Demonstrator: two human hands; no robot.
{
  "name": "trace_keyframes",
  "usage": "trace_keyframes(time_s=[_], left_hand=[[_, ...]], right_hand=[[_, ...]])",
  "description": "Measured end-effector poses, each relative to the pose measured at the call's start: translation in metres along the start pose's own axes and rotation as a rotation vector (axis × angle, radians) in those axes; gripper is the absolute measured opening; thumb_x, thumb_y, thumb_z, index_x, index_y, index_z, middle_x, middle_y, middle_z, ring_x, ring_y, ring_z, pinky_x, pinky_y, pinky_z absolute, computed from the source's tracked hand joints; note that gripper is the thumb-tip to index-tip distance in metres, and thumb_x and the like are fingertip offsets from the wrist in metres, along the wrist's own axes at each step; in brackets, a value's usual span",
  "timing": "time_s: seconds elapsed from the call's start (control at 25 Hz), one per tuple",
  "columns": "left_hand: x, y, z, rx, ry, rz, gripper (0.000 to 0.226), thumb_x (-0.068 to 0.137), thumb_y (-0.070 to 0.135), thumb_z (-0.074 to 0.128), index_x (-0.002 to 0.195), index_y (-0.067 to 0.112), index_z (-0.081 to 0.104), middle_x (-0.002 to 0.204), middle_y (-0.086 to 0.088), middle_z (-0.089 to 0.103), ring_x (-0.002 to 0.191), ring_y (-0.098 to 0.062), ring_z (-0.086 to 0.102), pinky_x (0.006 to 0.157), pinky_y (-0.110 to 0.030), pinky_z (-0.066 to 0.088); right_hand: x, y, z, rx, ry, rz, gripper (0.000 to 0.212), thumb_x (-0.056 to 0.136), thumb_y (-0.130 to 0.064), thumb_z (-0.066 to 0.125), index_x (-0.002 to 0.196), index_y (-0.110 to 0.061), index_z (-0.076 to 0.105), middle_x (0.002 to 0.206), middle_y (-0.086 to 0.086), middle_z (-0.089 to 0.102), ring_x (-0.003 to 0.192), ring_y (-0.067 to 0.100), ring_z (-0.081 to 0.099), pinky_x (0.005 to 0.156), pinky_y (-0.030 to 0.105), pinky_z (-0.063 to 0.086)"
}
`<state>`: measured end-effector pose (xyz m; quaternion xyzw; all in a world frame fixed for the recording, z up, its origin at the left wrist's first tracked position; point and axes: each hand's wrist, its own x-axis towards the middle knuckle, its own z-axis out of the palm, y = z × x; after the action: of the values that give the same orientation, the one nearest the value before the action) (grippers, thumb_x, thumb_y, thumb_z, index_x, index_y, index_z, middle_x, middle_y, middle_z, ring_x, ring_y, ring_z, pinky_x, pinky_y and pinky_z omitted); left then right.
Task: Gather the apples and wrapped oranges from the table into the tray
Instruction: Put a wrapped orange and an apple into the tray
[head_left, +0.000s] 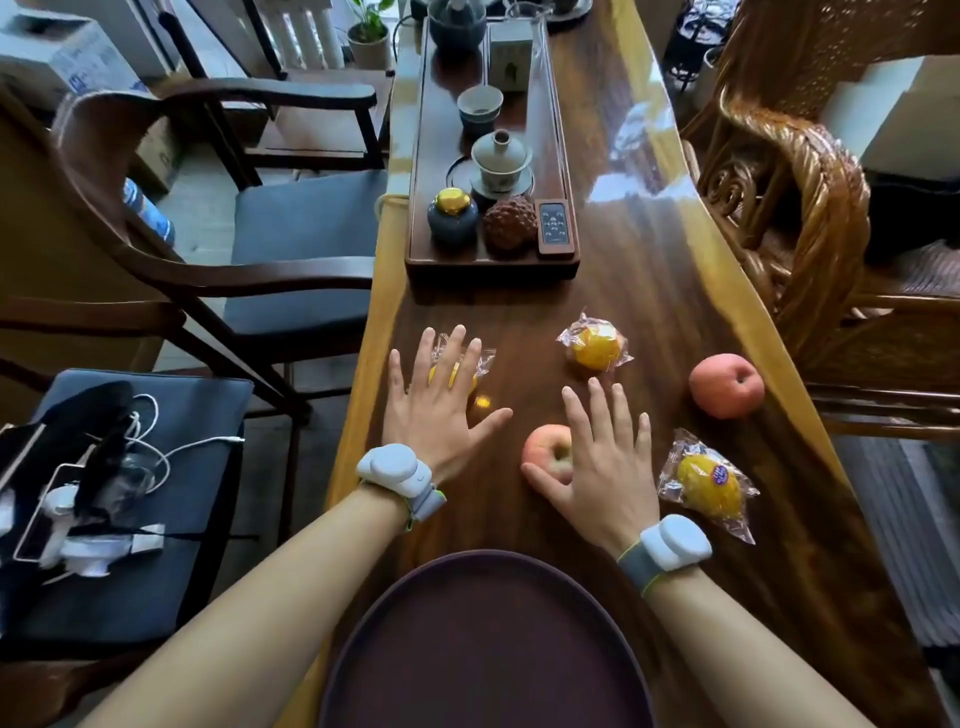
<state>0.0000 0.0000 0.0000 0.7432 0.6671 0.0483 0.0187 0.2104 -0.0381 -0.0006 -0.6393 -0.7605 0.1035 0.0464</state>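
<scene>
Apples and wrapped oranges all out on the table (649, 291), none in the tray (363, 649) yet; task judged barely begun. Dark round tray bare, nearest the body, between the forearms. Five pieces to gather: near apple (543, 449) just past the tray's far rim, far apple (726, 385) toward the table's right edge, far orange (596, 345) mid-table, near orange (709, 483) with blue sticker at right, left orange (483, 364) mostly hidden. Left hand (436, 410) spread flat, fingers wide, over the left orange; holding nothing as far as visible, contact with the wrapper impossible to judge. Right hand (605, 462) likewise wide open, thumb and forefinger against the near apple, not closed round it. Likely step in hand: closing on those two pieces. Still left after that: the other three, all well apart from the tray. Tea tray (415, 260) farther up the table, no part of the job.
</scene>
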Motion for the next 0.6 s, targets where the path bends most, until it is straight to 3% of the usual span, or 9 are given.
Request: trace_keyframes(time_s=[0.36, 0.6], left_hand=[[0.015, -0.013, 0.049, 0.03, -0.186, -0.129, 0.09, 0.086, 0.066, 0.051, 0.155, 0.033, 0.005, 0.166, 0.0, 0.006, 0.149, -0.04, 0.01, 0.118, -0.061, 0.017], [0.021, -0.012, 0.057, 0.076, -0.157, -0.133, 0.088, 0.081, 0.041, 0.073, 0.151, 0.029, 0.02, 0.164, -0.004, 0.014, 0.135, -0.042, 0.038, 0.11, -0.058, 0.034]], right_hand=[[0.004, 0.007, 0.038, 0.001, -0.12, 0.024, 0.103, 0.074, -0.073, 0.059, 0.154, -0.026, 0.013, 0.165, 0.012, 0.018, 0.149, 0.036, 0.021, 0.113, 0.058, 0.03], [0.006, 0.011, 0.049, 0.049, -0.126, 0.019, 0.104, 0.069, -0.065, 0.071, 0.152, -0.023, 0.024, 0.162, 0.013, 0.024, 0.134, 0.034, 0.044, 0.1, 0.049, 0.044]])
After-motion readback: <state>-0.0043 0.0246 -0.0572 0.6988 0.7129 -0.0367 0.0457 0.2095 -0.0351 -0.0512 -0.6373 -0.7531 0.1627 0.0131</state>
